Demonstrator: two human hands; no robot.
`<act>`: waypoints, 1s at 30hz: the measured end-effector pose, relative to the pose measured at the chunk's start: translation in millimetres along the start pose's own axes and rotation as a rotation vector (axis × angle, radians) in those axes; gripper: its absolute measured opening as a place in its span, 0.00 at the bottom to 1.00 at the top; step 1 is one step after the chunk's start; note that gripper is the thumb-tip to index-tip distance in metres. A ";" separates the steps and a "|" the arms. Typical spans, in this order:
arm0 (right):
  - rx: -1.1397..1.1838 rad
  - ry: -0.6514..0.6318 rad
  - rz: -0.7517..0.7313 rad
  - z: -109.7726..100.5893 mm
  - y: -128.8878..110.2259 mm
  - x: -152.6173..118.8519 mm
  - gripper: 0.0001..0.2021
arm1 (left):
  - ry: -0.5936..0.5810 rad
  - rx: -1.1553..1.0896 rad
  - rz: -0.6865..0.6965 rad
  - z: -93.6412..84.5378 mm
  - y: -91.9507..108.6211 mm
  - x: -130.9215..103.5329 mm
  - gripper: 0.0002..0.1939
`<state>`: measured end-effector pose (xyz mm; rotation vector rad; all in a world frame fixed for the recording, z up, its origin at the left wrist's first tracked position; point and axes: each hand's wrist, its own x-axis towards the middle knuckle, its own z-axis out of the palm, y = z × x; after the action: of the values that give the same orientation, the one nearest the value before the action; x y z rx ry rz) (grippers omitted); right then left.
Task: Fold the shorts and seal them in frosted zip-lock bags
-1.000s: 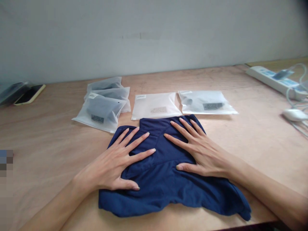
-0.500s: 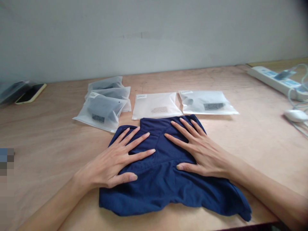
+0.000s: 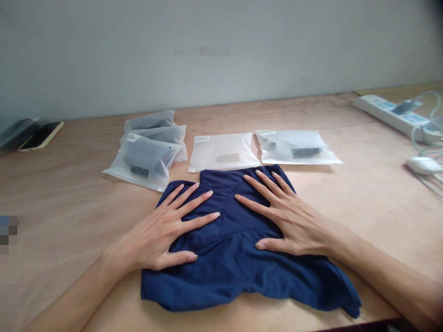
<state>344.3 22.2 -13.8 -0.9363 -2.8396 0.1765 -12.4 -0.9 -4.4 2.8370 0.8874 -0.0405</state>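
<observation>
A dark blue cloth garment [image 3: 238, 272] lies spread on the wooden table, its lower part wrinkled and its exact kind unclear. A stitched seam and an overlapping edge run across its upper half. My left hand [image 3: 162, 235] rests flat on the left side, fingers spread. On the right side my right hand [image 3: 290, 219] presses down the same way, fingers fanned toward the far edge. Just beyond the garment lies a flat frosted zip bag [image 3: 224, 152] with printed text. Beside it on the right is another frosted bag [image 3: 294, 147], with something inside.
Several filled frosted bags [image 3: 145, 159] overlap at the back left. A phone [image 3: 43, 136] lies at the far left, partly under a clear bag with dark contents. At the right are a power strip [image 3: 398, 117], cables and a white charger [image 3: 424, 164]. A wall closes the back.
Almost nothing differs. The whole view has shifted very slightly, and both hands stay spread on the blue garment in nearly the same places.
</observation>
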 end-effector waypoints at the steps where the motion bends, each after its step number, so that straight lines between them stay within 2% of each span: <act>1: 0.006 0.021 -0.019 -2.0 -0.4 0.7 0.47 | 0.006 0.006 0.007 -1.2 0.1 0.3 0.42; 3: 0.053 0.093 -0.090 -7.3 -1.9 2.1 0.43 | 0.027 0.020 0.044 -4.6 0.4 0.0 0.42; 5: 0.172 0.171 -0.201 -12.0 -4.6 2.8 0.32 | 0.078 0.019 0.107 -8.6 1.5 -1.8 0.41; 7: 0.319 0.201 -0.295 -13.5 -8.7 2.3 0.18 | 0.190 -0.037 0.163 -11.6 4.0 -4.5 0.34; 8: 0.385 0.192 -0.321 -12.8 -11.1 1.5 0.14 | 0.253 -0.097 0.180 -12.3 5.9 -5.6 0.28; 10: 0.499 0.140 -0.328 -9.0 -16.0 -0.9 0.21 | 0.323 -0.273 0.187 -12.0 10.3 -6.6 0.17; 13: 0.649 0.011 -0.295 -2.5 -21.3 -4.6 0.28 | 0.245 -0.526 0.169 -8.7 16.8 -4.1 0.31; 16: 0.695 -0.134 -0.281 -1.4 -22.8 -6.7 0.24 | 0.135 -0.608 0.154 -5.9 20.5 -1.1 0.36; 21: 0.641 -0.260 -0.276 -7.3 -23.5 -7.3 0.10 | 0.050 -0.681 0.158 -8.1 20.5 -4.4 0.29; 26: 0.668 -0.271 -0.276 -10.0 -23.3 -5.0 0.08 | -0.013 -0.695 0.162 -16.5 18.7 -8.4 0.17; 30: 0.851 -0.266 -0.284 -15.3 -16.5 -0.2 0.07 | -0.030 -0.810 0.207 -20.4 15.9 -7.4 0.11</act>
<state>337.6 9.9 3.8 -0.3335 -2.6080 1.4061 -10.0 -14.5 18.7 2.1333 0.4440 0.2449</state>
